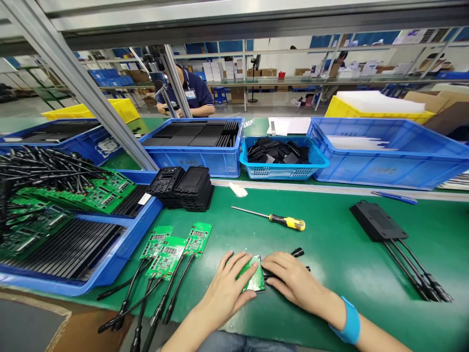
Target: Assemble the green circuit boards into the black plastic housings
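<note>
A green circuit board (pixel 256 279) lies in a black case on the green mat, between my hands. My left hand (pixel 229 283) rests over the board's left side, fingers spread and fingertips on it. On the right, my right hand (pixel 291 276) has its fingers curled on the black cable at the board's right edge; the cable's ends (pixel 298 252) stick out behind the hand. Several green boards with cables (pixel 166 256) lie to the left. A yellow and black screwdriver (pixel 287 221) lies beyond my hands.
Stacked black cases (pixel 194 188) stand at the back left. Blue bins (pixel 194 160) and a light-blue basket (pixel 284 171) line the back. Closed black units with cables (pixel 381 220) lie right, near a blue pen (pixel 397 197). A person (pixel 198 95) sits opposite.
</note>
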A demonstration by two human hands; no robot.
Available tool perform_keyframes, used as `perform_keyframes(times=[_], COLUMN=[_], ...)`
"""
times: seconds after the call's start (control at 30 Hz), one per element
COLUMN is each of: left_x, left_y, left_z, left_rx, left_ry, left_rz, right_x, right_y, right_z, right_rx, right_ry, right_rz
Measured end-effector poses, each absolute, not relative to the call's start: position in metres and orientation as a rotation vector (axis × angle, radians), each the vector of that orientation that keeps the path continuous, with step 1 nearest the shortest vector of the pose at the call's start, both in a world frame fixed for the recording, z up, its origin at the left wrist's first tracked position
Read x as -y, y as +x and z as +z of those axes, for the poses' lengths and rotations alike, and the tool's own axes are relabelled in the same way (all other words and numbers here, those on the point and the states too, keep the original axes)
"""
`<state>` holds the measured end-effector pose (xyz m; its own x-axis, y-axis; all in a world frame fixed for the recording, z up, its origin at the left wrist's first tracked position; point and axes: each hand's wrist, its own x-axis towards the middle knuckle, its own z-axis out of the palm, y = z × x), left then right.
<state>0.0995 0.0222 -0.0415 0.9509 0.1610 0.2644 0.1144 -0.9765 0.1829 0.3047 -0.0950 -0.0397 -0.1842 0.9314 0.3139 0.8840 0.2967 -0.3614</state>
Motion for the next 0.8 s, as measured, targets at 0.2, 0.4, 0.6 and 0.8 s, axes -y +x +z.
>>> perform_keyframes(times=[0.2, 0.4, 0.6, 0.8], left_x=[-0.017, -0.025, -0.022, -0.021], left_y=[0.102, 0.107, 0.106, 0.109], left_z=[-0.04, -0.025, -0.028, -0.032], left_rx=[-0.201, -0.109, -0.193, -0.14], left_ry=[3.054, 3.049, 3.071, 3.155], left_rz=[0.431, 0.318, 0.356, 0.42], right_x=[0.101, 0.101, 0.1, 0.099], right_y=[0.295, 0.289, 0.289, 0.29], right_z=[-0.056, -0.053, -0.056, -0.059], right_rx=[2.114, 2.145, 2.112, 2.049], right_ry=[-1.451, -1.493, -1.529, -1.546], right_rz=[-0.091, -0.241, -0.213, -0.134])
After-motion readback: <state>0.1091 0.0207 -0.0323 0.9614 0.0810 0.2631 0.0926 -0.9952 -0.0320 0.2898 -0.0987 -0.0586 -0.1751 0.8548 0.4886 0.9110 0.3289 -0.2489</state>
